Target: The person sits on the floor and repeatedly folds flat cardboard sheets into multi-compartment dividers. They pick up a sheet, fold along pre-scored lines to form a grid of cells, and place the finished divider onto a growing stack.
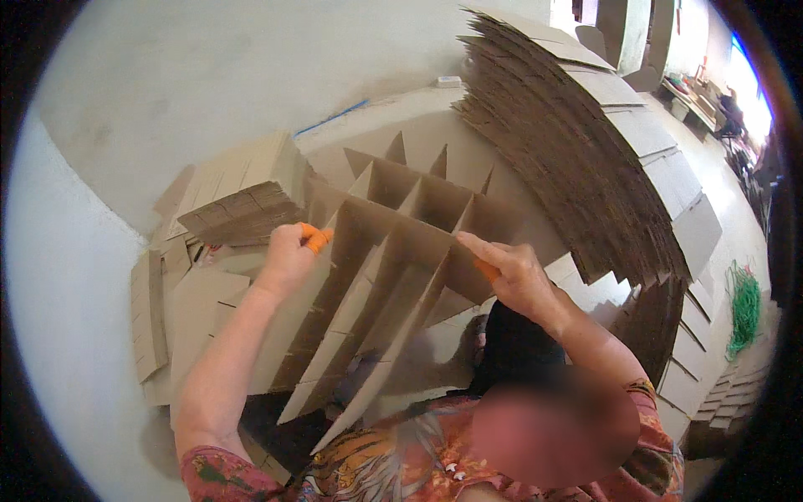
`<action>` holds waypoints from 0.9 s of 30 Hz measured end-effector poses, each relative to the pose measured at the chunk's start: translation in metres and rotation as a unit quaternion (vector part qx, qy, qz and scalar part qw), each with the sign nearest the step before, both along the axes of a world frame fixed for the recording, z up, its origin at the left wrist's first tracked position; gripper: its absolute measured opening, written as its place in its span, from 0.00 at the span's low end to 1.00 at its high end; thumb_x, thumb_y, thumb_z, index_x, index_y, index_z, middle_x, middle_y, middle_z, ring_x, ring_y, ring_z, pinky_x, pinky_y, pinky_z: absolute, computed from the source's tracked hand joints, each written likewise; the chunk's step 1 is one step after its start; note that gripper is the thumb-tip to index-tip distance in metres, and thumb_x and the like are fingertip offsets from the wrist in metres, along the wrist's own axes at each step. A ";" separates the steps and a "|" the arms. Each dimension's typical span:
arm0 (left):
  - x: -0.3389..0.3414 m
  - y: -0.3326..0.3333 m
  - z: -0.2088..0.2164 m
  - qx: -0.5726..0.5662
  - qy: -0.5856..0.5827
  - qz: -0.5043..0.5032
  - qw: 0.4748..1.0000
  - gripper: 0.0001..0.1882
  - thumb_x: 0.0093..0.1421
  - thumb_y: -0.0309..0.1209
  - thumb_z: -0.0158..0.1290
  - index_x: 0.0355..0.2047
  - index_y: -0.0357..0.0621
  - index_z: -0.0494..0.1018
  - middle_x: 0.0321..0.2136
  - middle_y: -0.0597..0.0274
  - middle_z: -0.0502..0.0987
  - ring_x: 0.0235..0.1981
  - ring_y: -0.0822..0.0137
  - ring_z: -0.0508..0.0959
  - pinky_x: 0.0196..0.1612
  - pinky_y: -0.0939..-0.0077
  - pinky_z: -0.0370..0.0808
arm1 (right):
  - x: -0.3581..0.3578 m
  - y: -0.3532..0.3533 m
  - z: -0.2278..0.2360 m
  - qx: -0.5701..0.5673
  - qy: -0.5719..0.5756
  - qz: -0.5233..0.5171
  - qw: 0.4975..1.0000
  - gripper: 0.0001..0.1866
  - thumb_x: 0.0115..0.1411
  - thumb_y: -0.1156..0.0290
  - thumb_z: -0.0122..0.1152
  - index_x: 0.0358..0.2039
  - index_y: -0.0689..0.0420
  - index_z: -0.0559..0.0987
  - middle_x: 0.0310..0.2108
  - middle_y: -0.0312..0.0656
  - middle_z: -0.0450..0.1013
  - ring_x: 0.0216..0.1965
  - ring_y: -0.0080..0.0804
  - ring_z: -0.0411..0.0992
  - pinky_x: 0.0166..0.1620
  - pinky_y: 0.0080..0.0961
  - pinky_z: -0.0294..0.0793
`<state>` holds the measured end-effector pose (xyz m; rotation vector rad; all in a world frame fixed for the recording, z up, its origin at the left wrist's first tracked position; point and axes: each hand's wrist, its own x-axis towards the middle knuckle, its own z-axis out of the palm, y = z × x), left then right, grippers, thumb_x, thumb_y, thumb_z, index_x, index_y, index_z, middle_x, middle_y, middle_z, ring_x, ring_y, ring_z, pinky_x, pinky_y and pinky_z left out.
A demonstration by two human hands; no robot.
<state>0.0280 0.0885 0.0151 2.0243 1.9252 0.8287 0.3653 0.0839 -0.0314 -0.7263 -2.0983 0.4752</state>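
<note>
In front of me stands a grid of interlocked cardboard divider strips (401, 227), its long strips running toward my body and its cells open at the top. My left hand (288, 259) is closed at the left end of a cross strip, with orange wrapping on its fingers. On the other side, my right hand (520, 280) grips the same cross strip near its right end, fingers along the top edge and orange wrapping on one digit. Pointed strip ends (397, 151) stick up at the far side of the grid.
A stack of slotted cardboard strips (238, 180) lies left of the grid, with loose cardboard pieces (201, 309) nearer me. A tall, curved-looking stack of cardboard sheets (569, 151) rises at the right. Green string (743, 309) lies at far right. A pale wall (201, 75) bounds the back.
</note>
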 end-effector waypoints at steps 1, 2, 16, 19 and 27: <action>-0.009 0.003 0.001 0.035 -0.008 0.012 0.999 0.12 0.54 0.31 0.57 0.24 0.31 0.75 0.16 0.57 0.73 0.17 0.66 0.69 0.24 0.71 0.67 | -0.005 0.005 -0.006 -0.020 -0.011 0.008 1.000 0.29 0.48 0.85 0.52 0.54 0.54 0.70 0.27 0.52 0.73 0.25 0.51 0.72 0.30 0.36 0.73; -0.019 0.006 0.004 0.071 -0.017 0.024 0.997 0.12 0.55 0.32 0.57 0.24 0.32 0.75 0.16 0.58 0.74 0.17 0.66 0.70 0.24 0.72 0.67 | -0.010 0.010 -0.013 -0.039 -0.022 0.016 0.999 0.29 0.49 0.85 0.52 0.54 0.53 0.70 0.27 0.52 0.73 0.25 0.51 0.72 0.30 0.37 0.73; -0.115 0.101 0.023 0.018 0.309 0.156 0.938 0.18 0.54 0.32 0.56 0.45 0.39 0.73 0.33 0.51 0.78 0.40 0.53 0.75 0.42 0.62 0.71 | -0.026 0.055 -0.029 0.031 -0.033 -0.078 0.996 0.26 0.51 0.79 0.58 0.52 0.51 0.71 0.31 0.50 0.74 0.28 0.50 0.73 0.31 0.40 0.73; -0.131 0.096 0.027 0.079 0.287 0.131 0.946 0.14 0.55 0.32 0.54 0.42 0.42 0.76 0.26 0.51 0.78 0.32 0.56 0.78 0.38 0.64 0.72 | -0.021 0.042 -0.013 0.042 -0.037 -0.118 0.991 0.24 0.51 0.78 0.60 0.51 0.55 0.71 0.34 0.50 0.74 0.31 0.49 0.73 0.33 0.37 0.74; -0.076 0.039 0.047 0.265 -0.024 0.026 0.964 0.16 0.54 0.22 0.54 0.44 0.39 0.75 0.31 0.49 0.79 0.32 0.66 0.77 0.38 0.78 0.72 | -0.056 0.012 0.035 -0.153 0.227 0.009 0.962 0.19 0.57 0.76 0.57 0.49 0.65 0.70 0.36 0.44 0.75 0.36 0.37 0.75 0.38 0.26 0.73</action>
